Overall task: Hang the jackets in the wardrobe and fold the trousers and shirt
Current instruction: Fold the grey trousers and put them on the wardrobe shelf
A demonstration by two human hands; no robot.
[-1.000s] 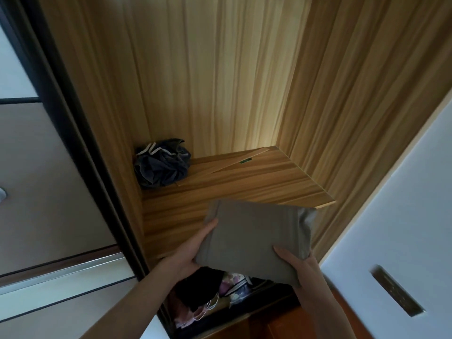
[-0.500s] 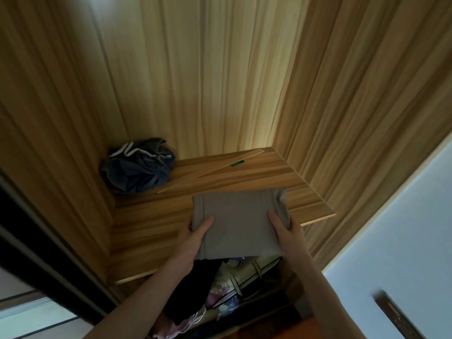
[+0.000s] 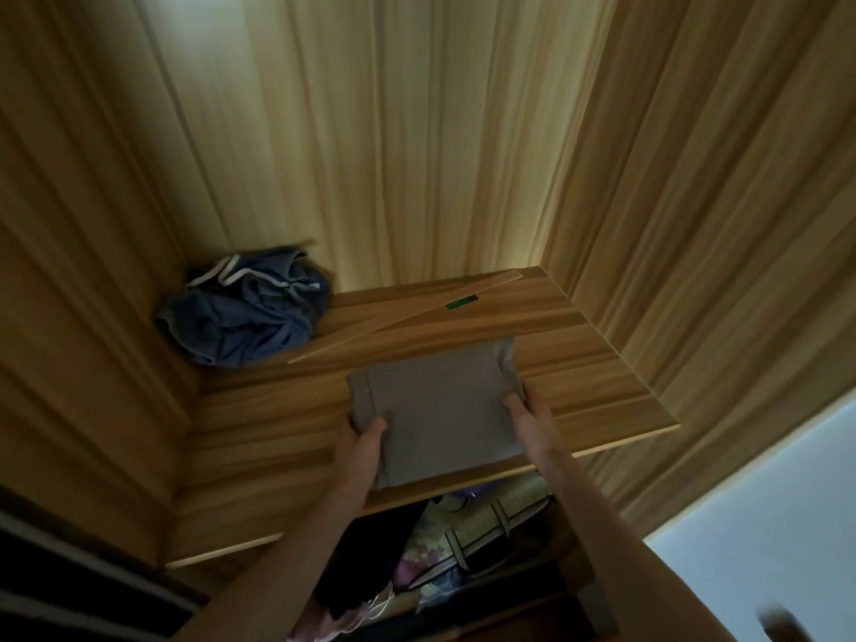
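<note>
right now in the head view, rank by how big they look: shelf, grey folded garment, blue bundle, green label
1. shelf
2. grey folded garment; blue bundle looks about alike but lies farther back, so unsure
3. green label

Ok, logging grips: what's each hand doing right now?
Left hand: grips the folded garment at its left edge.
Right hand: grips its right edge.

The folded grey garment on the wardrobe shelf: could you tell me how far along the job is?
Done: the grey garment is folded flat. In hand: the left hand and right hand hold its sides as it lies on the shelf. Left: letting go. No jackets are in view.
</note>
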